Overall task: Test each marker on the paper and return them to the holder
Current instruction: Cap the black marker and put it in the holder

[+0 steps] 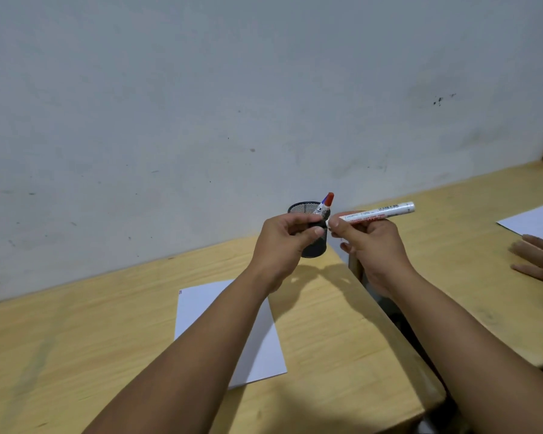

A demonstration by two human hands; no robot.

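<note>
My right hand (pixel 369 245) grips a white marker (pixel 380 212) with red print, held level above the table. At the marker's left end, my left hand (pixel 287 238) pinches what looks like its dark cap; the cap itself is mostly hidden by my fingers. Just behind my hands stands a black mesh holder (pixel 308 208) near the wall. One marker with a red and blue end (pixel 326 203) leans out of it. A white sheet of paper (pixel 201 308) lies flat on the wooden table (pixel 76 355), partly under my left forearm.
A second wooden table (pixel 467 245) stands to the right across a narrow gap, with another sheet of paper (pixel 533 219) on it. Another person's hand (pixel 538 256) rests there. A grey wall runs close behind both tables.
</note>
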